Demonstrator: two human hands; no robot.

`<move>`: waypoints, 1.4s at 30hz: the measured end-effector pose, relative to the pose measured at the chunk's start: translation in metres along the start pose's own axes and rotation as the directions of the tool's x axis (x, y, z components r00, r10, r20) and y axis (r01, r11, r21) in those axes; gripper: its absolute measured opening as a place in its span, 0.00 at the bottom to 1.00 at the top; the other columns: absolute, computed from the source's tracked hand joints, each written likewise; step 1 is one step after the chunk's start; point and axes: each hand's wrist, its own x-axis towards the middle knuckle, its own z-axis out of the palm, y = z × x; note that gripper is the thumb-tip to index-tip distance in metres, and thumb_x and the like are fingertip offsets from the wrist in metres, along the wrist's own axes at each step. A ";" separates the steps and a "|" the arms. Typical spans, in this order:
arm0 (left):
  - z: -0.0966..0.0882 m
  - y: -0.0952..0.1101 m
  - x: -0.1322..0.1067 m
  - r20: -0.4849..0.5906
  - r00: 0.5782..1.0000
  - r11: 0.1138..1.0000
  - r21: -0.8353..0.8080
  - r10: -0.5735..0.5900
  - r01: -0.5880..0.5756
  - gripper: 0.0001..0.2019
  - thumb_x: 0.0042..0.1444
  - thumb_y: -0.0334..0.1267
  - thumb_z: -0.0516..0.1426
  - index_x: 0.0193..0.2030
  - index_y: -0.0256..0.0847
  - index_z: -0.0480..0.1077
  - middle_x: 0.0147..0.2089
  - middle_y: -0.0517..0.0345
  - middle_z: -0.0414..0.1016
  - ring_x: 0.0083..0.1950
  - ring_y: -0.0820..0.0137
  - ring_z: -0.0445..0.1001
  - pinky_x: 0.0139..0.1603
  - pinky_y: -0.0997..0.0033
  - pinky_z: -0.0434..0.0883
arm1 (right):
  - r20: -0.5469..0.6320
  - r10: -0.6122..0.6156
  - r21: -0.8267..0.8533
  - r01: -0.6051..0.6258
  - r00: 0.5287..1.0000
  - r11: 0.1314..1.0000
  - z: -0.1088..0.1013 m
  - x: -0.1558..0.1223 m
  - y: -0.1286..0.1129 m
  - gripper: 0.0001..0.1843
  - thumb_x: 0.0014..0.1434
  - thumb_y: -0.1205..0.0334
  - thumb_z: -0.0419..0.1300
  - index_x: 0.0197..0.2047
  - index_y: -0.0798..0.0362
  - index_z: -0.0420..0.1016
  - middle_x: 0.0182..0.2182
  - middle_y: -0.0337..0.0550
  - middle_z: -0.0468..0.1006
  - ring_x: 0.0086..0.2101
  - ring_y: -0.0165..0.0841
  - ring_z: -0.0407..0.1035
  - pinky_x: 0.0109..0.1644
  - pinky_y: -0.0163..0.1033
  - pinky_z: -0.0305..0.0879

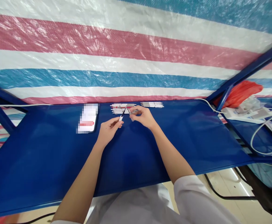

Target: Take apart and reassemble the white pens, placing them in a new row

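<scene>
My left hand (109, 129) is closed around a white pen barrel (120, 118), held tilted over the blue table (136, 149). A thin dark refill (124, 111) sticks up out of the barrel's upper end. Just to the right, my right hand (142, 115) pinches a small silvery-white pen part (130, 112) between thumb and fingers, apart from the refill. Its exact shape is too small to make out. Behind both hands lies a group of white pens (117, 111), one with red on it. A second group of pens (152, 105) lies to their right.
A phone (88, 118) with a lit, blurred screen lies left of the pens. Striped plastic sheeting (126, 62) hangs behind the table. At the right are a blue metal post (224, 96), a red plastic bag (243, 93), a white power strip (245, 115) and looped white cables (254, 140).
</scene>
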 end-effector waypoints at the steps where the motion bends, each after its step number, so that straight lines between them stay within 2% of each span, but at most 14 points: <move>1: 0.000 0.001 0.000 -0.004 1.000 1.000 0.006 0.001 -0.001 0.18 0.54 0.49 0.62 0.45 0.38 0.78 0.37 0.52 0.82 0.35 0.65 0.80 0.41 0.64 0.78 | -0.012 0.062 0.132 -0.060 0.998 0.990 0.003 -0.001 0.002 0.12 0.49 0.60 0.67 0.38 0.52 0.77 0.29 0.36 0.80 0.28 0.29 0.75 0.36 0.37 0.73; 4: -0.002 0.001 0.000 -0.009 1.000 0.999 0.038 0.000 0.001 0.17 0.54 0.48 0.62 0.44 0.39 0.78 0.37 0.52 0.82 0.35 0.65 0.80 0.41 0.66 0.78 | -0.083 0.203 0.419 -0.151 0.976 0.895 0.011 -0.004 0.005 0.15 0.45 0.59 0.70 0.37 0.51 0.75 0.30 0.35 0.81 0.29 0.29 0.77 0.34 0.36 0.76; 6: -0.003 0.001 0.000 -0.007 1.000 0.997 0.075 0.004 -0.003 0.17 0.55 0.49 0.61 0.44 0.39 0.78 0.37 0.53 0.82 0.36 0.65 0.80 0.41 0.67 0.77 | -0.140 0.258 0.515 -0.152 0.956 0.843 0.016 -0.006 0.007 0.17 0.43 0.59 0.72 0.37 0.51 0.75 0.34 0.35 0.82 0.31 0.30 0.78 0.34 0.35 0.77; 9: -0.004 -0.002 0.000 -0.007 1.000 0.993 0.115 0.027 -0.026 0.17 0.57 0.49 0.60 0.45 0.40 0.78 0.38 0.53 0.82 0.37 0.65 0.80 0.42 0.67 0.77 | -0.189 0.291 0.582 -0.131 0.938 0.802 0.020 -0.008 0.010 0.16 0.42 0.60 0.72 0.36 0.51 0.75 0.32 0.34 0.81 0.32 0.30 0.79 0.34 0.34 0.77; 13: -0.005 -0.007 -0.001 -0.010 0.996 0.980 0.179 0.092 -0.089 0.16 0.58 0.49 0.59 0.47 0.41 0.78 0.40 0.54 0.82 0.39 0.64 0.79 0.44 0.66 0.76 | -0.250 0.308 0.597 -0.104 0.918 0.795 0.019 -0.010 0.011 0.15 0.43 0.61 0.71 0.36 0.51 0.76 0.32 0.36 0.81 0.32 0.30 0.78 0.35 0.35 0.78; 20: -0.004 -0.008 -0.002 0.053 0.958 0.894 0.348 0.280 -0.281 0.15 0.62 0.46 0.56 0.49 0.43 0.77 0.39 0.55 0.80 0.37 0.67 0.77 0.40 0.69 0.73 | -0.377 0.288 0.621 0.010 0.880 0.784 0.019 -0.013 0.004 0.13 0.45 0.62 0.70 0.35 0.50 0.76 0.35 0.35 0.79 0.33 0.30 0.77 0.35 0.35 0.78; 23: -0.003 -0.006 -0.003 0.083 0.955 0.884 0.363 0.285 -0.295 0.15 0.63 0.46 0.55 0.50 0.43 0.77 0.40 0.55 0.80 0.37 0.67 0.76 0.39 0.70 0.73 | -0.423 0.280 0.615 0.046 0.862 0.787 0.020 -0.013 0.001 0.12 0.46 0.62 0.69 0.35 0.49 0.74 0.35 0.35 0.78 0.33 0.29 0.77 0.35 0.35 0.79; 28: -0.002 -0.004 -0.004 0.114 0.950 0.881 0.355 0.292 -0.314 0.14 0.64 0.45 0.54 0.50 0.44 0.77 0.43 0.54 0.80 0.41 0.65 0.77 0.45 0.67 0.74 | -0.527 0.283 0.594 0.110 0.801 0.797 0.022 -0.013 -0.002 0.12 0.46 0.62 0.68 0.35 0.49 0.72 0.36 0.35 0.77 0.34 0.29 0.75 0.35 0.36 0.79; 31: -0.002 -0.003 -0.004 0.123 0.945 0.878 0.348 0.303 -0.327 0.14 0.64 0.44 0.54 0.49 0.44 0.77 0.43 0.54 0.81 0.41 0.65 0.78 0.46 0.67 0.74 | -0.543 0.295 0.610 0.128 0.786 0.782 0.022 -0.013 -0.004 0.12 0.46 0.62 0.68 0.35 0.49 0.73 0.35 0.35 0.76 0.34 0.29 0.76 0.35 0.36 0.79; 38: -0.002 -0.004 -0.004 0.125 0.950 0.878 0.361 0.287 -0.313 0.14 0.64 0.44 0.54 0.50 0.45 0.77 0.44 0.54 0.81 0.42 0.65 0.78 0.45 0.67 0.74 | -0.553 0.275 0.576 0.123 0.787 0.808 0.024 -0.013 -0.005 0.12 0.46 0.60 0.68 0.36 0.48 0.73 0.35 0.35 0.77 0.34 0.30 0.76 0.36 0.38 0.79; 42: -0.001 -0.003 -0.004 0.134 0.953 0.883 0.359 0.273 -0.303 0.15 0.64 0.45 0.54 0.50 0.45 0.77 0.44 0.54 0.81 0.42 0.64 0.78 0.45 0.67 0.74 | -0.537 0.258 0.556 0.107 0.803 0.825 0.026 -0.013 -0.003 0.13 0.46 0.60 0.69 0.35 0.48 0.72 0.35 0.35 0.77 0.34 0.30 0.76 0.35 0.37 0.79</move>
